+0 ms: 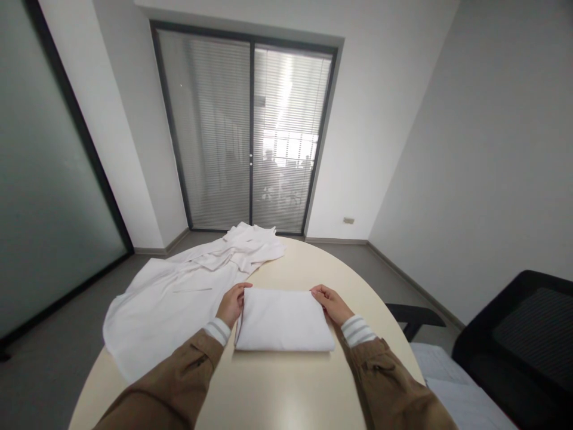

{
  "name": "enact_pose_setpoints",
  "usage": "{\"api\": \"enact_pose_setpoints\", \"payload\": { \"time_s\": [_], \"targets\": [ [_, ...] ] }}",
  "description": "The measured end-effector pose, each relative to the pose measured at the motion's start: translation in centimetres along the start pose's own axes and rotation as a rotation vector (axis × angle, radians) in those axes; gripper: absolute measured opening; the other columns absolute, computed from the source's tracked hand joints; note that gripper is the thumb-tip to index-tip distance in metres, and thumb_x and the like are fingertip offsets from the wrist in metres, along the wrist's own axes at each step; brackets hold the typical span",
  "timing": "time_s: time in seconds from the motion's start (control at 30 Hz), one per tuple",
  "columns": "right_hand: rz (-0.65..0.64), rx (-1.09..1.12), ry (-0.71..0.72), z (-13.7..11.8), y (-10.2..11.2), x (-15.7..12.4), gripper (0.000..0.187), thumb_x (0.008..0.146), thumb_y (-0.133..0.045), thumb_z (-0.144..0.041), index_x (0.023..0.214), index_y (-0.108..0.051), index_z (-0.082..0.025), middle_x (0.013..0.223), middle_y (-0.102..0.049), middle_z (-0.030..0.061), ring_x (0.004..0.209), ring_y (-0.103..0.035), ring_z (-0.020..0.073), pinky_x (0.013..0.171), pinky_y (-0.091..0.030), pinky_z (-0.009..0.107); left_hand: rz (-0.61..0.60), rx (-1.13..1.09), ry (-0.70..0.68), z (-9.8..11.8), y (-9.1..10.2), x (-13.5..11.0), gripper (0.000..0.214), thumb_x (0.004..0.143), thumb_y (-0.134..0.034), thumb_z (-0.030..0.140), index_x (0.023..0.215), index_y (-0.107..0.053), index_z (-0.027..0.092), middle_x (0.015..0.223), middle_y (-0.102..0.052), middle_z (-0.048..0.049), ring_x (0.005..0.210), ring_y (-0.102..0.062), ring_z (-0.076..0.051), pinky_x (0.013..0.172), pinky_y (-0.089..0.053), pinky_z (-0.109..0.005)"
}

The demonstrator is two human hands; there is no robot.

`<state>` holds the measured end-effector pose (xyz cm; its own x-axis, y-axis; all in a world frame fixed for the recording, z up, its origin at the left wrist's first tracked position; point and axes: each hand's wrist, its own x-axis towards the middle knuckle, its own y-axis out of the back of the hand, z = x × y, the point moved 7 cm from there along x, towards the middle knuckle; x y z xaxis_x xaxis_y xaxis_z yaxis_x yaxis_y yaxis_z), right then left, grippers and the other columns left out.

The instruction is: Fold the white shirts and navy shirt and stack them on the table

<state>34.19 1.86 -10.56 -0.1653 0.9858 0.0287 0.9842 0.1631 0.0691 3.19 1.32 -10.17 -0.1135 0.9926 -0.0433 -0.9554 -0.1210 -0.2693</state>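
Folded white cloth [284, 319] lies on round table [286, 388]. Left hand [231, 304] and right hand [332, 304] touch its far corners, fingers curled; pinching or pressing, cannot tell. Fold looks finished; crumpled white garments [179, 292] beside lie unfolded.

The table [277, 382] runs off the bottom edge at six o'clock with both sleeves [179, 388], and the black chair [519, 340] at four o'clock is cut by the right edge. The white garment [170, 298] hides the table's rim from nine to eleven o'clock. Whether the left hand [231, 304] and right hand [332, 303] pinch the folded cloth [282, 319] or merely touch it cannot be told.
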Motion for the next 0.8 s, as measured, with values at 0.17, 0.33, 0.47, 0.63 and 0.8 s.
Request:
{"api": "enact_pose_setpoints", "payload": {
  "time_s": [0.17, 0.33, 0.47, 0.63, 0.8],
  "targets": [
    [-0.004, 0.002, 0.014, 0.1, 0.2, 0.0, 0.047, 0.073, -0.070, -0.063, 0.087, -0.061, -0.018, 0.068, -0.062, -0.0030, 0.059, -0.051, 0.0122, 0.059, -0.036, 0.025, -0.045, 0.114, -0.004, 0.6, -0.2, -0.8, 0.043, 0.062, -0.080, 0.028, 0.101, -0.066, 0.016, 0.075, -0.069, -0.0026, 0.076, -0.068, -0.019, 0.070, -0.053, -0.029],
    [-0.014, -0.050, -0.003, -0.6, 0.0, -0.3, 0.049, 0.074, -0.069, -0.062, 0.094, -0.064, -0.018, 0.068, -0.063, -0.0025, 0.058, -0.051, 0.0126, 0.058, -0.035, 0.025, -0.060, 0.309, -0.003, 0.6, -0.2, -0.8, 0.039, 0.073, -0.076, 0.023, 0.109, -0.064, 0.014, 0.090, -0.072, -0.0090, 0.090, -0.071, -0.023, 0.084, -0.056, -0.037],
    [0.033, -0.155, 0.058, -1.1, -0.1, -0.4, 0.049, 0.077, -0.065, -0.061, 0.098, -0.068, -0.017, 0.072, -0.066, -0.0005, 0.063, -0.054, 0.0144, 0.060, -0.039, 0.027, -0.018, 0.580, -0.353, 3.4, -1.5, -2.3, 0.036, 0.083, -0.064, 0.027, 0.118, -0.062, 0.016, 0.129, -0.062, -0.0151, 0.125, -0.056, -0.026, 0.108, -0.043, -0.042],
    [0.071, -0.253, 0.124, -1.1, 0.0, -0.1, 0.045, 0.080, -0.063, -0.057, 0.098, -0.070, -0.017, 0.094, -0.073, 0.0072, 0.082, -0.063, 0.0201, 0.075, -0.048, 0.033, -0.334, 1.160, -0.729, 3.8, -6.3, -7.8, 0.055, 0.091, -0.056, 0.043, 0.142, -0.050, 0.025, 0.156, -0.037, -0.0105, 0.144, -0.032, -0.033, 0.117, -0.027, -0.053],
    [0.289, -0.498, 0.209, -5.5, 0.2, -1.6, 0.040, 0.082, -0.061, -0.054, 0.095, -0.073, -0.018, 0.102, -0.074, 0.0124, 0.097, -0.066, 0.0276, 0.093, -0.048, 0.044, -0.424, 1.476, -0.628, 0.3, -6.9, -9.2, 0.064, 0.091, -0.052, 0.055, 0.149, -0.042, 0.029, 0.157, -0.034, -0.0141, 0.145, -0.024, -0.044, 0.112, -0.020, -0.068]
  ]
}}
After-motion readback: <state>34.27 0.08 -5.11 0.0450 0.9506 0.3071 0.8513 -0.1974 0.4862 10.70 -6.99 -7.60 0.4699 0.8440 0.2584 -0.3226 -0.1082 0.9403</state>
